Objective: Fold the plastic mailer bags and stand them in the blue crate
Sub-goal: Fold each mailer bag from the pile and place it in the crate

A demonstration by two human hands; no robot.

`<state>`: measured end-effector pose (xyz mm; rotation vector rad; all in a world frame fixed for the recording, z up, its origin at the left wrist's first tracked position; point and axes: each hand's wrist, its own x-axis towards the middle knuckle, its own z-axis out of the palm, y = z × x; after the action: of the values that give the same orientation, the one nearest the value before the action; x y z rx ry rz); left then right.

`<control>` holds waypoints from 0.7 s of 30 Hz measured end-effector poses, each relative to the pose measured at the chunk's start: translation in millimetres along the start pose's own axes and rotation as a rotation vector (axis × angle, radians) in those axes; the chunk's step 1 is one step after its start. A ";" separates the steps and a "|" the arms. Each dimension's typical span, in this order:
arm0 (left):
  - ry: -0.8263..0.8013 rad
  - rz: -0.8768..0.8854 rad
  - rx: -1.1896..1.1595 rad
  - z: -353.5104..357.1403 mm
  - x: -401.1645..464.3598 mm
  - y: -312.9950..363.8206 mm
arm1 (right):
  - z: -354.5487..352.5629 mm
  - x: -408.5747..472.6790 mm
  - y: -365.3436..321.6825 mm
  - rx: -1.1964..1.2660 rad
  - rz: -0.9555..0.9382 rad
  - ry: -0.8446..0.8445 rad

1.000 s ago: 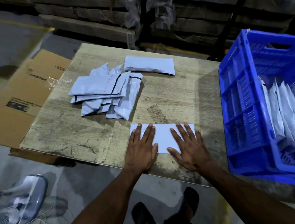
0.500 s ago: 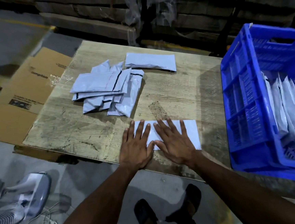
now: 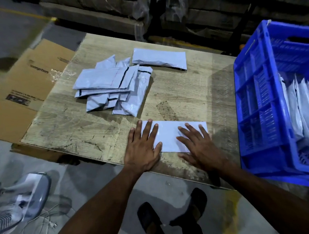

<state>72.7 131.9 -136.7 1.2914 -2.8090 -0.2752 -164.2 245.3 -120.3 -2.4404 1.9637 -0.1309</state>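
A white folded mailer bag (image 3: 170, 135) lies flat near the front edge of the wooden table (image 3: 185, 95). My left hand (image 3: 143, 147) presses its left end with straight, spread fingers. My right hand (image 3: 199, 146) presses its right end the same way. A loose pile of grey mailer bags (image 3: 113, 85) lies at the table's middle left, and one more grey bag (image 3: 159, 58) lies alone behind it. The blue crate (image 3: 257, 107) stands at the right, with several folded bags (image 3: 306, 113) upright inside it.
Flattened cardboard (image 3: 20, 87) sticks out from under the table at the left. A fan (image 3: 17, 201) with a loose cable lies on the floor at the lower left. My feet (image 3: 173, 216) are below the table's front edge. Wrapped pallets stand behind the table.
My hands slid apart along the white bag, from side by side at its left part to one hand on each end.
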 end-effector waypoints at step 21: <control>0.092 0.129 0.035 8.0 -7.5 0.4 | -25.3 4.8 -25.1 0.022 -0.283 0.237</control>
<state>76.5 138.9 -144.3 1.0928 -2.8147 -0.1583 -140.5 247.3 -93.3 -2.7870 1.6629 -0.4602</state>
